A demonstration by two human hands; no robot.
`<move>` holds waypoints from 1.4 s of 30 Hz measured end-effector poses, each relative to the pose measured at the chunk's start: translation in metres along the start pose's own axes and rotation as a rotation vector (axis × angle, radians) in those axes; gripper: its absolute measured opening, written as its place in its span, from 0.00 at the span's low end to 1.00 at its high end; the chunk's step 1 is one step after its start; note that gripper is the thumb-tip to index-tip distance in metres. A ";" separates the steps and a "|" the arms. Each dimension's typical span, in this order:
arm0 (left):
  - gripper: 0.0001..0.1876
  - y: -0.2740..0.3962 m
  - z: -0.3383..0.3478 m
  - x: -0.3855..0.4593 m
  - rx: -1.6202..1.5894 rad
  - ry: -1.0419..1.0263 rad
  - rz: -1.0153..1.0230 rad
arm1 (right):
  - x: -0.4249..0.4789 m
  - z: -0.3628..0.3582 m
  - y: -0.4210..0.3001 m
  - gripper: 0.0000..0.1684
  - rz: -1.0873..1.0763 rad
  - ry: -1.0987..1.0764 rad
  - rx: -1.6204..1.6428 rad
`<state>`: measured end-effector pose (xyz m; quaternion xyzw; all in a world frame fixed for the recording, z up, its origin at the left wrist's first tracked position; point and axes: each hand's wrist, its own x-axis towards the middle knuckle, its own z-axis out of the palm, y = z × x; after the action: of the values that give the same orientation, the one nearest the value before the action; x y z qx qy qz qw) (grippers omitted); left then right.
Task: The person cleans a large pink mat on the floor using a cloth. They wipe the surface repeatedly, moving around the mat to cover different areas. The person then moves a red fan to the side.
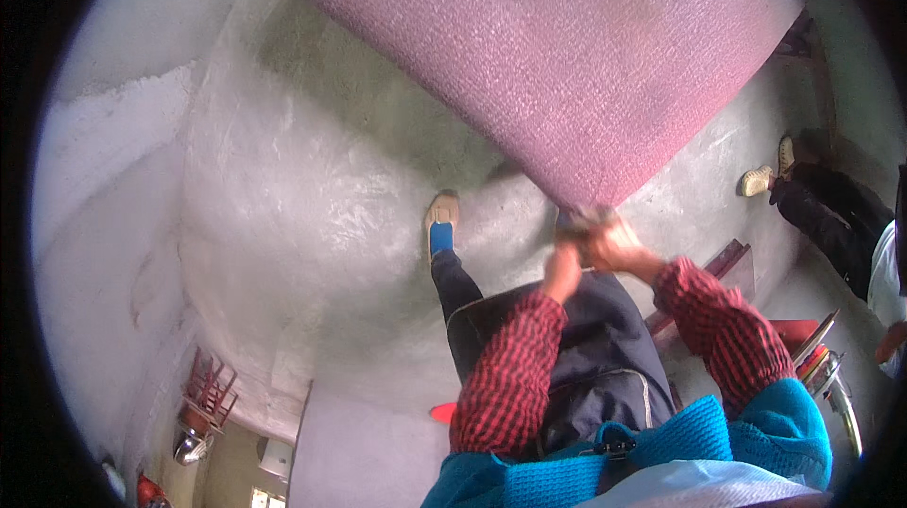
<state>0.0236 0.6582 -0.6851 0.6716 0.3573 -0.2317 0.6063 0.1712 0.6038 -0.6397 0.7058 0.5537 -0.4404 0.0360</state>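
Note:
A pink textured cover [538, 47], with small dark marks near its far right, lies over a flat, wide piece of furniture whose near corner points at me. My left hand [563, 270] and my right hand [615, 247] are close together just below that corner, both blurred by motion. Between them is a small dark item [584, 242], too blurred to name, with the fingers of both hands curled about it. Whether it is joined to the cover's corner cannot be made out. Red-and-black checked sleeves cover my forearms.
Grey concrete floor [340, 175] surrounds the furniture. At right stands another person [836, 217] in dark trousers and light shoes. A reddish-brown low piece [730, 267] and a chrome-framed object [829, 373] are near my right side. Stacked red stools [209, 387] stand by the left wall [106, 224].

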 end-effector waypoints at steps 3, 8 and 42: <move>0.17 0.008 0.009 -0.031 -0.091 -0.156 0.197 | -0.054 0.002 -0.001 0.16 0.170 -0.239 0.033; 0.25 0.033 -0.098 0.000 -0.798 -0.275 0.052 | 0.010 -0.087 0.053 0.20 -0.079 -0.106 0.603; 0.18 0.124 -0.255 0.154 0.561 1.060 0.559 | 0.215 -0.224 0.021 0.13 -0.315 0.733 -0.260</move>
<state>0.1853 0.9375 -0.6788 0.8947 0.3456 0.2117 0.1877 0.3177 0.8778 -0.6550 0.7122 0.6819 -0.0865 -0.1424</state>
